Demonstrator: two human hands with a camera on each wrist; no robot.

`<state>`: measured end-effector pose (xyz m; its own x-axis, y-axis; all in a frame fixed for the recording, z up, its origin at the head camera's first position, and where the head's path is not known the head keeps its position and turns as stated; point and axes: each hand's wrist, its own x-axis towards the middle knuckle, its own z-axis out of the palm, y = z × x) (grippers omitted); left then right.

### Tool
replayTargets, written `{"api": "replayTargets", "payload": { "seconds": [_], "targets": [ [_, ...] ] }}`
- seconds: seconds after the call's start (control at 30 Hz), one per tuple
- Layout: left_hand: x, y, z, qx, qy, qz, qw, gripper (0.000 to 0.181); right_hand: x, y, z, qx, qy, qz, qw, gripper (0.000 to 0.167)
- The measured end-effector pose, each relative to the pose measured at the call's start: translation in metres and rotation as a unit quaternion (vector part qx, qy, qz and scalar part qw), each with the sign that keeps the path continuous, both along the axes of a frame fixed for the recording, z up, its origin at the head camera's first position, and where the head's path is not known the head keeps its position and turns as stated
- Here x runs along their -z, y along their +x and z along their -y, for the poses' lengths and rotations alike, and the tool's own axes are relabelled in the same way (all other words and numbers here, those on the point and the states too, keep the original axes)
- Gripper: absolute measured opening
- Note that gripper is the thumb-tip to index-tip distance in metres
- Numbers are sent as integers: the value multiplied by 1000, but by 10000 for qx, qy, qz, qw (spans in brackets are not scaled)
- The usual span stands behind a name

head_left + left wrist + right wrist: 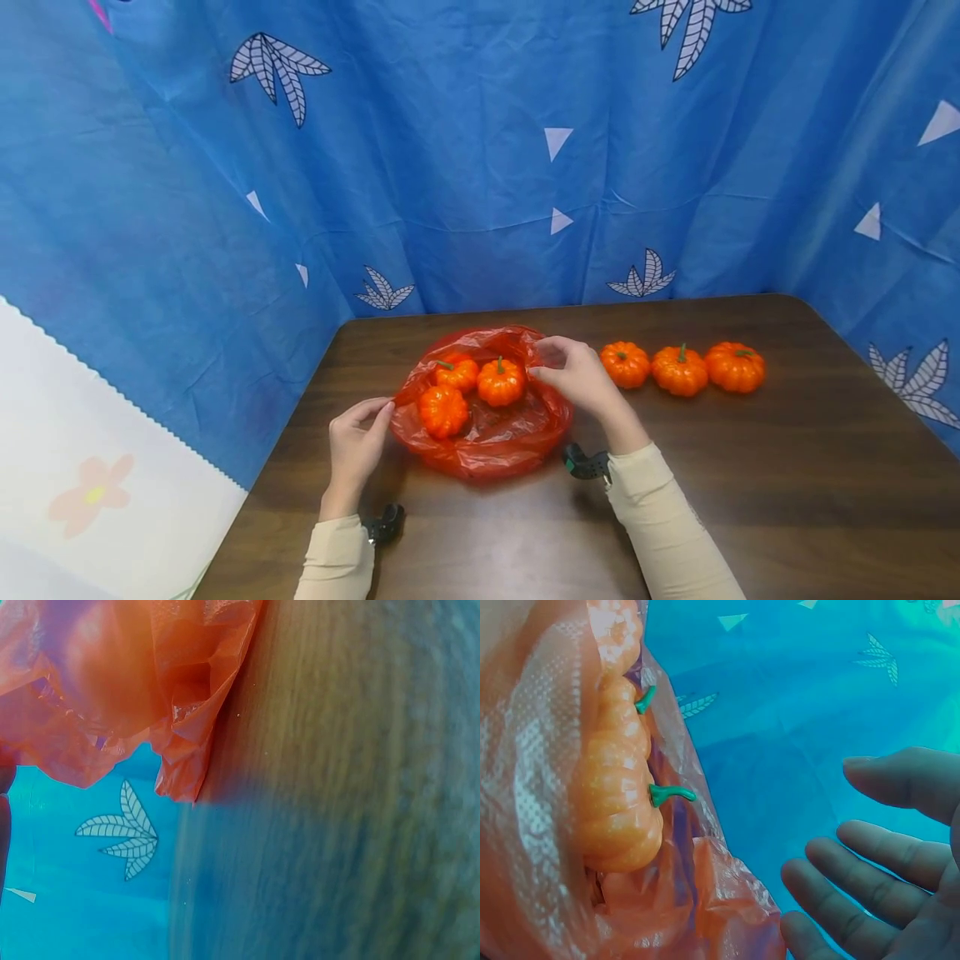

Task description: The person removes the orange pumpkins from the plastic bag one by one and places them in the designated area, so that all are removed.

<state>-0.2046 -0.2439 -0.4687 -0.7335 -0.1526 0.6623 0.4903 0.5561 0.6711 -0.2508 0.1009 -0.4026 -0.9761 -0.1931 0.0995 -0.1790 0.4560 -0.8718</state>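
Pumpkins [442, 412] in bag [487, 460], left grip [356, 442] pinching rim [405, 393]

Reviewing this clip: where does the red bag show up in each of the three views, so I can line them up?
Head: the red bag sits just below the picture's centre, between the left hand and right hand.
Left wrist: upper left.
Right wrist: left side, reaching the bottom middle.
Shared landmark: the leaf-printed blue curtain.

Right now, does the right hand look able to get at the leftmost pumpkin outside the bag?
Likely yes: the right hand looks empty and close by, and nothing seems to block its way to that pumpkin.
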Motion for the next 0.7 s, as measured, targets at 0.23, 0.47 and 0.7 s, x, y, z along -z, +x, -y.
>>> {"api": "replayTargets", "payload": {
  "seconds": [0.23,0.47,0.7],
  "targets": [
    [0,1,1,-61,-41,43,10000,8,-3,-8,8,-376,224,-104,9990,44],
    [-1,1,0,-45,17,52,10000,7,-4,-18,12,-667,432,29,9968,43],
    [-1,2,-3,-113,100,158,9998,8,-6,-26,15,-847,558,161,9947,47]
  ]
}}
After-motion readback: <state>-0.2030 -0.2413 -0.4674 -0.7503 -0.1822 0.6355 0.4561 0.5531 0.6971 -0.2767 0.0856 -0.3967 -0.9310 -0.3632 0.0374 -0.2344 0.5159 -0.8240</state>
